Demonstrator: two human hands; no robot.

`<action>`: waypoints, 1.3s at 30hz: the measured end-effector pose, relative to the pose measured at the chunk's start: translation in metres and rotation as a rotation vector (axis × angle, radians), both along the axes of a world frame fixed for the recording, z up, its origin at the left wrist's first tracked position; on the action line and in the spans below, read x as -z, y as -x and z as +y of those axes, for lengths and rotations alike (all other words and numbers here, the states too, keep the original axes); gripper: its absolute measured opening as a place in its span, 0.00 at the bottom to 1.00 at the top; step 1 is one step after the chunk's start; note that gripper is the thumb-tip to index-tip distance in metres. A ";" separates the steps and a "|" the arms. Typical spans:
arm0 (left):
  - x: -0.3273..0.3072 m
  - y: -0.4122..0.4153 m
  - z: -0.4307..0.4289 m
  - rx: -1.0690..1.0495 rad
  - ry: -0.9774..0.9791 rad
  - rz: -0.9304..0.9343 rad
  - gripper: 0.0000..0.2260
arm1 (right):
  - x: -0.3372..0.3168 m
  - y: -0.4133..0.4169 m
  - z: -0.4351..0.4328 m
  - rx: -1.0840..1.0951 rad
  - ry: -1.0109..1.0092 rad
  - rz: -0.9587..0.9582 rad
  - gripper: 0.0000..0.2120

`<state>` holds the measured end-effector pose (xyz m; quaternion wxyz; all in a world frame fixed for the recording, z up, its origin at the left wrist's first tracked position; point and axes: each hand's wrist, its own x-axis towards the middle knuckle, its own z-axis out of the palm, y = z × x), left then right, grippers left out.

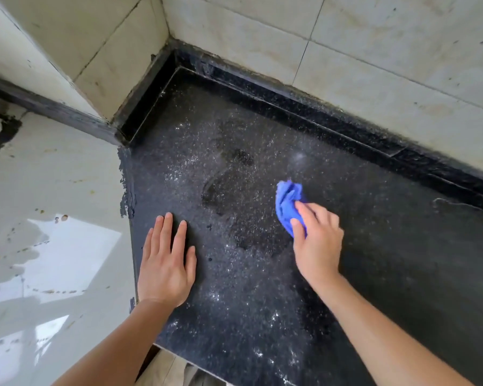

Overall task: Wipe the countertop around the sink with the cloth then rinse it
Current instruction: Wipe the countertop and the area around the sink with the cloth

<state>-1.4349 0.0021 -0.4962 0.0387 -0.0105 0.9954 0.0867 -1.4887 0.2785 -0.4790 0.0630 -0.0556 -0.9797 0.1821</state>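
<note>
The right hand (317,240) presses a bunched blue cloth (288,203) on the dark worktop (388,260), fingers (308,211) curled around it. The left hand (166,263) lies flat, fingers together. The cloth looks soft, light, probably damp; hold it bunched.

No text, label, brand, number or sign could be read anywhere in the frame
</note>
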 end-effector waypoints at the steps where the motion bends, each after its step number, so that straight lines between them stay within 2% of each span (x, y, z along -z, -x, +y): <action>1: 0.000 0.000 0.000 0.000 -0.001 -0.001 0.25 | 0.000 -0.030 -0.023 -0.112 0.014 0.002 0.16; 4: 0.000 0.000 0.000 -0.004 -0.023 0.010 0.25 | -0.006 -0.097 -0.062 -0.336 0.120 -0.093 0.16; 7: -0.001 0.001 0.001 -0.011 -0.032 0.001 0.25 | -0.013 -0.100 -0.049 -0.478 0.267 -0.180 0.15; 8: -0.001 0.000 0.001 -0.009 -0.031 -0.002 0.26 | -0.015 -0.090 -0.036 -0.437 0.342 -0.204 0.15; 10: -0.001 0.000 0.000 -0.010 -0.030 0.000 0.26 | -0.015 -0.059 0.002 -0.252 0.352 -0.165 0.18; 14: 0.001 -0.001 0.000 -0.006 -0.026 0.012 0.26 | -0.011 -0.008 0.075 0.182 0.142 -0.113 0.16; 16: 0.002 -0.002 0.000 -0.003 -0.025 0.018 0.26 | -0.006 -0.012 0.061 0.235 0.024 -0.094 0.16; 20: 0.003 -0.003 0.000 0.004 -0.024 0.021 0.25 | 0.003 -0.089 -0.027 -0.096 0.030 0.021 0.15; 22: 0.002 -0.003 0.000 0.012 -0.035 0.013 0.25 | 0.004 -0.141 -0.061 -0.249 0.082 0.002 0.15; 25: -0.004 -0.002 0.001 0.022 -0.031 0.000 0.23 | -0.004 -0.178 -0.065 -0.427 0.194 -0.125 0.16; 27: -0.013 -0.002 0.002 0.026 -0.031 -0.089 0.22 | -0.015 -0.173 -0.043 -0.397 0.379 -0.229 0.15; 29: -0.024 -0.011 0.004 0.058 -0.036 -0.135 0.22 | -0.025 -0.160 -0.004 -0.207 0.513 -0.274 0.14; 32: -0.033 -0.050 0.006 0.112 -0.096 -0.123 0.20 | -0.029 -0.144 0.061 0.198 0.341 -0.217 0.15; 34: -0.029 -0.086 0.006 0.153 -0.102 -0.068 0.19 | -0.022 -0.145 0.065 0.407 0.195 -0.209 0.18; 36: -0.020 -0.114 0.003 0.208 -0.079 -0.046 0.22 | -0.010 -0.160 0.029 0.355 0.070 -0.119 0.20; 39: -0.007 -0.131 -0.006 0.285 -0.029 -0.040 0.25 | 0.002 -0.203 -0.046 0.027 0.032 0.002 0.19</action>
